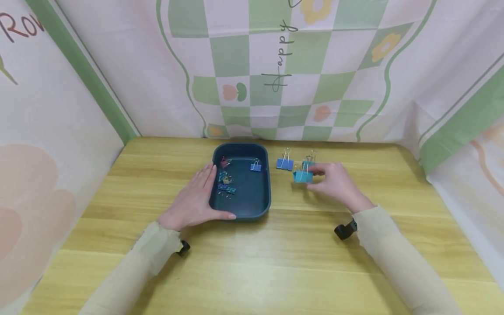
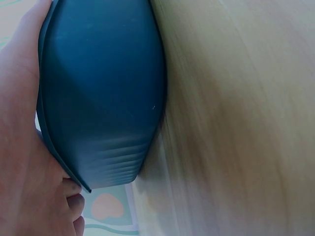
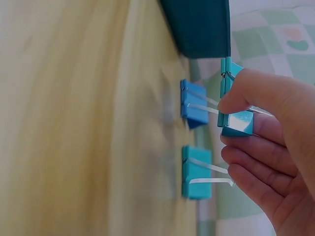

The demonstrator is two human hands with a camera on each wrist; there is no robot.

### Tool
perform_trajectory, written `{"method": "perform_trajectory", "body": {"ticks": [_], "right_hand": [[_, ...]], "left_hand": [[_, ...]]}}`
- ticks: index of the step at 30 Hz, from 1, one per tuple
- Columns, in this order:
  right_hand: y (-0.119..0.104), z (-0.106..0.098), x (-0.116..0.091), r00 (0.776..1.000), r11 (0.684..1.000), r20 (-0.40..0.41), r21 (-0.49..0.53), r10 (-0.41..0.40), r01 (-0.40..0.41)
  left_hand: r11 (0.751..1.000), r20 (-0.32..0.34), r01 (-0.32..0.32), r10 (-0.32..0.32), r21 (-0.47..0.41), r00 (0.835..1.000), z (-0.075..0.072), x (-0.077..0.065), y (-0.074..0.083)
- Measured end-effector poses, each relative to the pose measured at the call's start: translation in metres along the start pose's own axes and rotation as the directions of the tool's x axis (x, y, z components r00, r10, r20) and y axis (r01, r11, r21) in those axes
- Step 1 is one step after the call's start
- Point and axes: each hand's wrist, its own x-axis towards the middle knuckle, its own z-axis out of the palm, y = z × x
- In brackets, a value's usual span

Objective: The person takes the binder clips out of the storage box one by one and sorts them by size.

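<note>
My left hand [image 1: 193, 197] rests along the near-left corner of a dark blue tray [image 1: 260, 210], its fingers extended on the left rim and its thumb along the front rim. In the left wrist view, the tray's outer wall [image 2: 103, 83] fills much of the picture. My right hand [image 1: 334, 181] pinches a teal binder clip [image 1: 302, 176] between thumb and fingers, raised off the table right of the tray. Behind it stand a blue binder clip [image 3: 197, 105] and another teal binder clip [image 3: 199, 174], wire handles up.
Inside the tray, a blue binder clip [image 1: 256, 167] stands at the right. Small red [image 1: 224, 162], yellow [image 1: 226, 180] and patterned blue clips [image 1: 227, 189] lie along its left side. The wooden table [image 1: 252, 267] ends at a printed curtain [image 1: 267, 118] behind.
</note>
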Motion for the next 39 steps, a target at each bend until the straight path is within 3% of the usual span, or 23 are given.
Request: {"method": "perform_trajectory", "body": {"ticks": [9,20,31,39], "right_hand": [[0.026,-0.008,-0.019,0.995,0.994,-0.011,0.055,0.098,-0.097],[0.06,-0.019,-0.035,0.992,0.993,-0.07,0.063,0.103,-0.098],[0.082,-0.03,-0.033,0.983,0.987,-0.089,0.04,0.159,-0.156],[0.096,-0.036,-0.026,0.98,0.988,-0.125,0.019,0.156,-0.154]], "left_hand": [[1.0,0.005,0.008,-0.008,0.007,1.0,0.0,0.0,0.0],[1.0,-0.002,0.0,0.0,0.011,1.0,0.001,0.0,0.0],[1.0,0.004,0.003,-0.003,0.008,1.0,-0.001,-0.001,0.0],[1.0,0.009,0.007,-0.007,0.008,1.0,-0.001,0.0,0.001]]}}
